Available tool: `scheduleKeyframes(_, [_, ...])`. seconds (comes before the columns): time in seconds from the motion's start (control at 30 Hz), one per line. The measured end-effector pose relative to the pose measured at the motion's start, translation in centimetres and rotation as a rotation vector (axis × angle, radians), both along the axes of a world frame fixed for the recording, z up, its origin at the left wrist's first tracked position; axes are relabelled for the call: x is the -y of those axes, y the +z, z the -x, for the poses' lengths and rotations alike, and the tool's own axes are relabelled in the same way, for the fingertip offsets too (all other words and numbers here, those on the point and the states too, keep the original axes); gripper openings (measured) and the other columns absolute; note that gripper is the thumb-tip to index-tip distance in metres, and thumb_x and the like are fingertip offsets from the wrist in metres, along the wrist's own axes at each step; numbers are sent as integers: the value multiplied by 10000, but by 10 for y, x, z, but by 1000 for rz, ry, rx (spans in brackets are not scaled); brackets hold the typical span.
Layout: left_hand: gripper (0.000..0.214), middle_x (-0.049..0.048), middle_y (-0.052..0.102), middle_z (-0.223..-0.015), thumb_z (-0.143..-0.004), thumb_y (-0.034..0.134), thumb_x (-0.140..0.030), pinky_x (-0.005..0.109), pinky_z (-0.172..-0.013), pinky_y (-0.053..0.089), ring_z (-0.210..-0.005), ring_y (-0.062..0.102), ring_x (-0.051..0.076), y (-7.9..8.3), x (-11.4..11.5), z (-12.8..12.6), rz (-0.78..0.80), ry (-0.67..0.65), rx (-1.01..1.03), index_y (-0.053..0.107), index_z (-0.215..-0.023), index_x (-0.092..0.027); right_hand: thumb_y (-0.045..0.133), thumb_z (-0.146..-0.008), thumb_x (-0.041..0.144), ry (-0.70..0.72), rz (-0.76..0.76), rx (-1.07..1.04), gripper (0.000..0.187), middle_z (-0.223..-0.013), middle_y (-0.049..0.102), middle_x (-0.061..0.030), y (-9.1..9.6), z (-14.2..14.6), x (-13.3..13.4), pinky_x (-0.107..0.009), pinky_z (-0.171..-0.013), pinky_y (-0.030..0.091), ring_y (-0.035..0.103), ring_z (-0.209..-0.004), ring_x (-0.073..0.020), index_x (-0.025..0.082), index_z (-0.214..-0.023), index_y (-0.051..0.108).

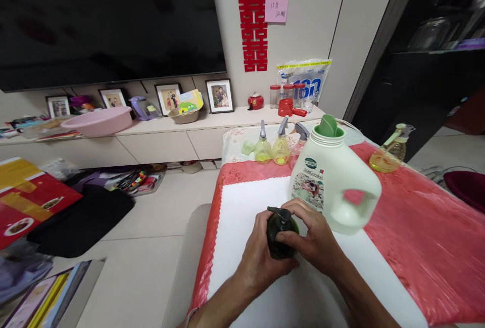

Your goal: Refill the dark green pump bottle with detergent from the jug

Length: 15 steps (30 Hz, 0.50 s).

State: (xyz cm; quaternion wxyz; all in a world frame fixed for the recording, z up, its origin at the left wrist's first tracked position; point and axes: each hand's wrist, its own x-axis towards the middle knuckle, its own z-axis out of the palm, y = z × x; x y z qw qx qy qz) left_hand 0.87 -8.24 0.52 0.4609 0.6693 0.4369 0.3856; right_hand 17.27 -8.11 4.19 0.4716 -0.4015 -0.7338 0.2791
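Observation:
A dark green pump bottle (pixel 278 247) stands upright in front of me over the white mat. My left hand (pixel 253 257) wraps around its side and base. On its other side, my right hand (pixel 314 234) grips the upper part, with the thumb and fingers at the collar just beneath the pump head. Just beyond my right hand stands a large pale green jug (pixel 354 174) with a handle. Its mouth is uncapped, and a green funnel-like piece (pixel 328 127) sits in the opening.
Spray bottles with yellow liquid (pixel 281 151) and a pink one (pixel 297 151) stand behind the jug. Another spray bottle (pixel 392 153) is at the right on the red tablecloth (pixel 420 222). A white mat (pixel 246 206) lies underneath. A long cabinet (pixel 162 141) runs along the wall.

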Motion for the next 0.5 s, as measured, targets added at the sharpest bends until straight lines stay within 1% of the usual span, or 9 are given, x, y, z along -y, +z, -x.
scheduleKeyframes(0.07, [810, 62, 542, -1181, -532, 814, -89, 376, -820, 519, -1029, 567, 254, 4, -4, 6, 28, -62, -15, 431, -1234, -226, 700, -888, 284, 21, 23, 1, 180, -1014, 594, -4, 1, -3, 0, -211, -831, 437, 555, -955, -105, 172, -1009, 628])
scheduleKeyframes(0.17, [878, 65, 540, -1242, -544, 813, -84, 384, -869, 524, -1106, 551, 269, 13, -12, 20, 97, -257, -18, 433, -1320, -238, 686, -913, 322, 74, 38, 0, 206, -1070, 601, -16, 3, -7, -1, -220, -879, 442, 561, -1019, -120, 181, -1058, 645])
scheduleKeyframes(0.23, [878, 54, 553, -1247, -569, 804, -81, 381, -886, 525, -1114, 555, 262, 17, -16, 26, 139, -341, -11, 440, -1350, -247, 677, -928, 351, 105, 40, -4, 234, -1111, 598, -24, 4, -8, -1, -230, -916, 439, 558, -1059, -131, 186, -1091, 650])
scheduleKeyframes(0.3, [855, 42, 578, -1225, -578, 803, -82, 373, -883, 526, -1087, 571, 252, 17, -18, 27, 149, -334, 8, 455, -1342, -247, 673, -936, 350, 118, 37, -7, 238, -1120, 596, -18, 4, -8, 0, -227, -929, 432, 554, -1066, -126, 198, -1117, 647])
scheduleKeyframes(0.4, [834, 36, 607, -1178, -558, 810, -86, 351, -814, 536, -1004, 601, 242, 8, -15, 22, 116, -248, 31, 471, -1306, -236, 670, -937, 312, 123, 23, -8, 221, -1102, 594, 10, 4, -5, 2, -214, -923, 418, 543, -1050, -108, 235, -1142, 636])
scheduleKeyframes(0.5, [883, 44, 623, -1156, -499, 810, -60, 354, -781, 543, -950, 619, 246, 2, -11, 15, 78, -174, 16, 465, -1296, -220, 647, -945, 306, 121, 5, -3, 190, -1101, 590, 21, 6, 0, 4, -221, -923, 411, 532, -1047, -111, 251, -1126, 630])
